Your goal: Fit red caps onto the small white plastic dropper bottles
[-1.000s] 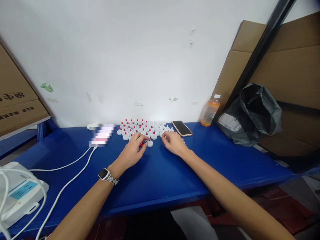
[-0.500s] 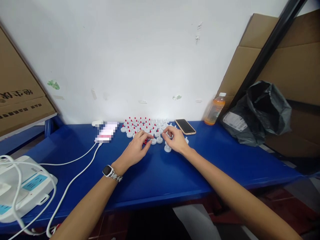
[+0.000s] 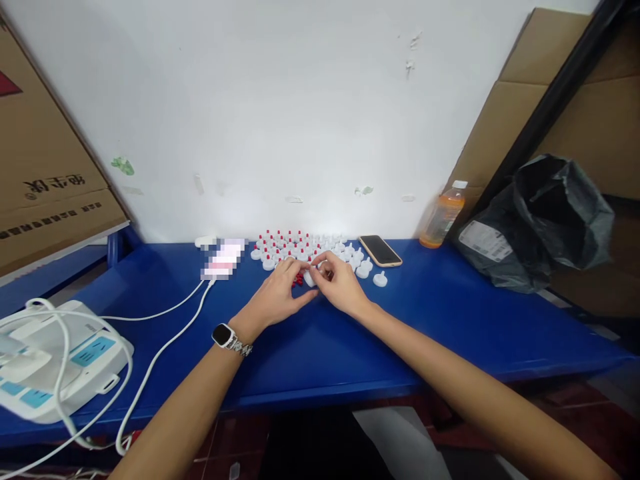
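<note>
My left hand (image 3: 283, 291), with a watch on its wrist, curls its fingers and thumb round a white nozzle cap (image 3: 310, 279) low over the table. Against it, my right hand (image 3: 341, 285) is closed in a pinch at the cap's top. Whatever its fingertips hold is too small to make out. Small red tips (image 3: 299, 279) lie partly hidden behind my left fingers. Beyond both hands stand several white nozzle caps with red tips (image 3: 279, 247). Plain white nozzle caps (image 3: 364, 269) spread to the right, one cap (image 3: 380, 279) apart from the others.
On the blue table (image 3: 400, 333), a phone (image 3: 381, 251) lies behind the caps, near an orange drink bottle (image 3: 443, 217). A black plastic bag (image 3: 535, 227) sits far right. At left are a power strip (image 3: 65, 367), white cables (image 3: 165, 350) and a blurred-out device (image 3: 224, 259).
My right hand has moved left from the plain white caps to meet my left hand. A white cap now sits between my left fingers and thumb. The view has shifted slightly.
</note>
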### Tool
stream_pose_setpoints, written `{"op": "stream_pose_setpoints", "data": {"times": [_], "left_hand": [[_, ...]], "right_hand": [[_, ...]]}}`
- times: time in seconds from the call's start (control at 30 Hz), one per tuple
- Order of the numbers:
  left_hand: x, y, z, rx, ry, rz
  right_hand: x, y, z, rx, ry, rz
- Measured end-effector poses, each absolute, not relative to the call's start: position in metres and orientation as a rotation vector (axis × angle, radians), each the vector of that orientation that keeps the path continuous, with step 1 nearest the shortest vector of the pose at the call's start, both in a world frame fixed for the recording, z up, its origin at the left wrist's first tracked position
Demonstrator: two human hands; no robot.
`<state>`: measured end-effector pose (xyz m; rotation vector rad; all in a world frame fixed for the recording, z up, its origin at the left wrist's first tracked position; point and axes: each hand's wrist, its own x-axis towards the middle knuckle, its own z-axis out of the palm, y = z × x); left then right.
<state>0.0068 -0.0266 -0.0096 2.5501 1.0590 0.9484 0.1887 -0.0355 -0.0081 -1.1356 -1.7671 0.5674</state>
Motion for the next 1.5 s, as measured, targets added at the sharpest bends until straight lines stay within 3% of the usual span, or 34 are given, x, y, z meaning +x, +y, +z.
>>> {"op": "stream_pose_setpoints", "data": {"times": [0.1,0.33,0.53,0.73,1.0,1.5], "left_hand": [[-0.007,-0.018,-0.006,2.477,1.098,0.942],[-0.037,-0.007,-0.001,2.374,1.32,0.932],[-0.029,-0.006,-0.008,2.406,1.278,0.926],[-0.023,-0.011,-0.006,2.4,1.263,0.897],[-0.002,-0.024,-0.008,2.449,1.117,0.915],[0.005,-0.028,-0.008,2.487,1.129,0.949]], "right_hand": [[0.177,-0.027,-0.002,-1.092,-1.745,0.606],[0.179,-0.017,-0.013,-1.171,-2.271,-0.149],[0.177,-0.018,-0.021,-1.234,-2.415,-0.316],[0.185,-0.021,-0.012,-1.182,-2.156,-0.086],[0.18,-0.011,-0.014,-1.047,-1.477,0.674],[0.172,-0.022,-0.014,-1.016,-1.433,0.703]]}}
